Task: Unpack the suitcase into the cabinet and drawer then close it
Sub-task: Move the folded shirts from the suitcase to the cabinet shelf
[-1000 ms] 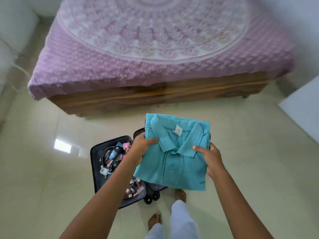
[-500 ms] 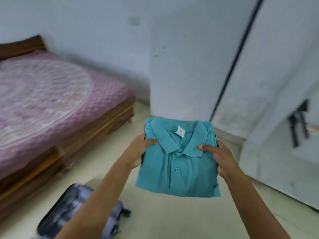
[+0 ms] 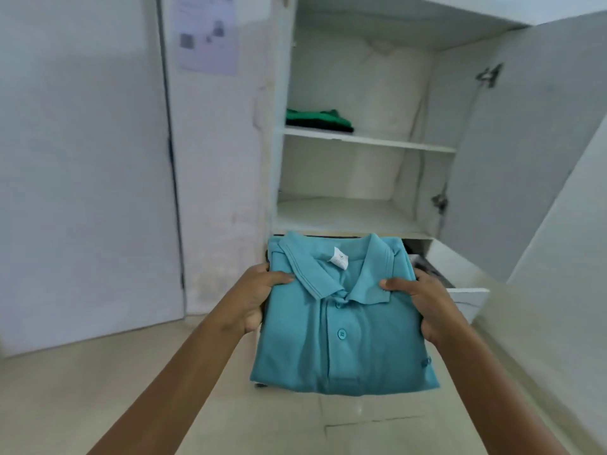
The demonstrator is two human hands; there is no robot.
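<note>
Shirt (image 3: 341,323): teal, folded, carried flat in the air in front of the cabinet (image 3: 282,93), below its lower shelf and not touching it. The collar end faces the cabinet, so it can go in with no turn.

Left hand (image 3: 259,300) grips the shirt's left edge by the collar, thumb on top, fingers underneath. Right hand (image 3: 423,303) mirrors it on the right edge. Pinching both sides near the thick end looks meant to keep the fold from opening. The hem end hangs unsupported and sags a little.

Cabinet door (image 3: 525,142) on the right stands wide open, so both shelves are reachable. Green stack (image 3: 318,119), with something dark under it, sits on the upper shelf, left side, near the front edge. It looks like folded clothes too, so the shirt probably goes on or beside it.

Drawer (image 3: 466,297) at the cabinet's foot is out. There's something dark inside, mostly hidden by the shirt, so I can't identify it.

Suitcase is not in view.

Judgement: mid-unpack, carry step. The next move needs a lift to upper-shelf height and a level push in. Risk: the drooping hem catches the shelf lip and the fold opens.
</note>
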